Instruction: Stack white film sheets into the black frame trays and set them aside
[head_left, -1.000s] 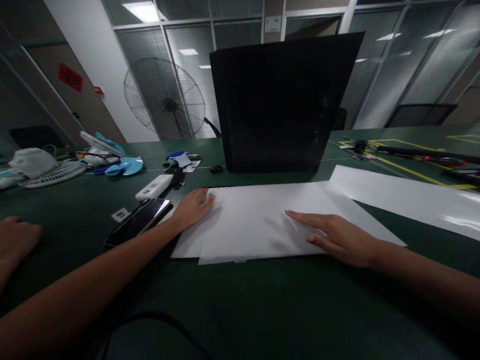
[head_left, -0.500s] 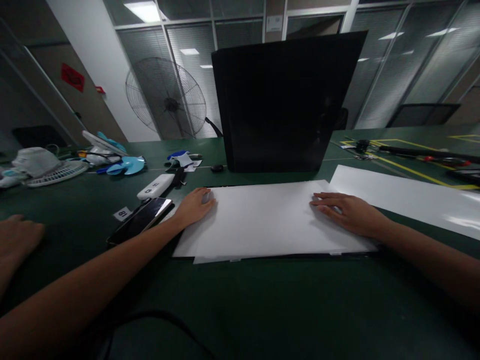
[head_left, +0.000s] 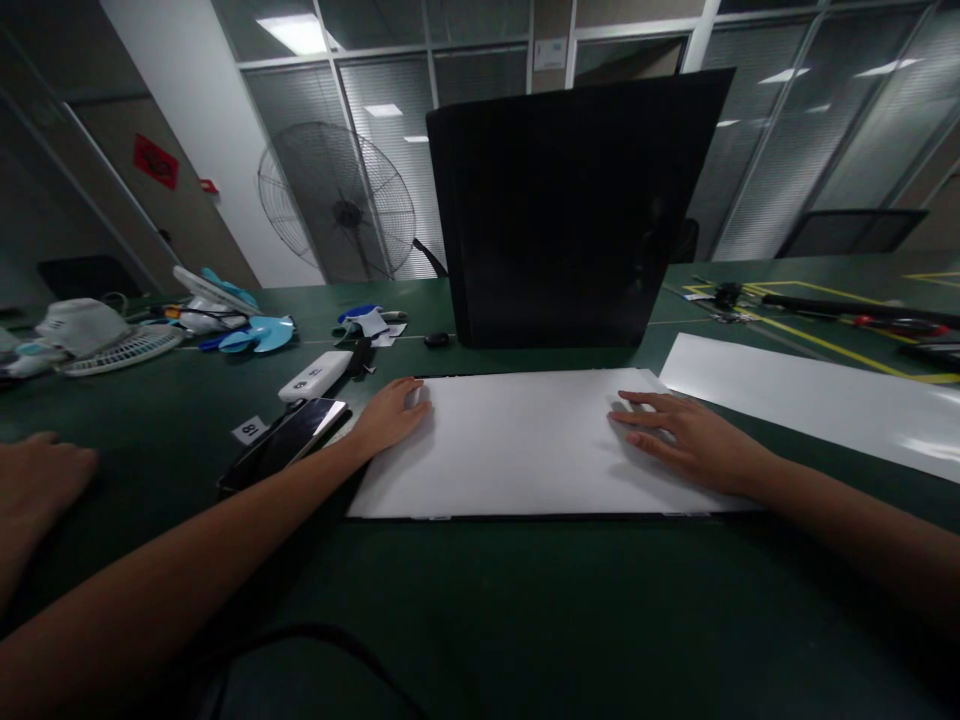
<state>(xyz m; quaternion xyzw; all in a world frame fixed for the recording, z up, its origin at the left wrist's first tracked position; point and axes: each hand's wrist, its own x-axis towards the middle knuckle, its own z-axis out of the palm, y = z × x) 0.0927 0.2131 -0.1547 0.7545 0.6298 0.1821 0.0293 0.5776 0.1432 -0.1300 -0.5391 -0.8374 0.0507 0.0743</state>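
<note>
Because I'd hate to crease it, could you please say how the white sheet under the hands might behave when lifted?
The sheet looks thin and broad, so it would probably be light and floppy. It lies flat, so its edge may be hard to catch.

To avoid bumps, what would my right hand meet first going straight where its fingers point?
Across the white rectangular sheet, your right hand would probably meet your left hand; depth is unclear.
</note>
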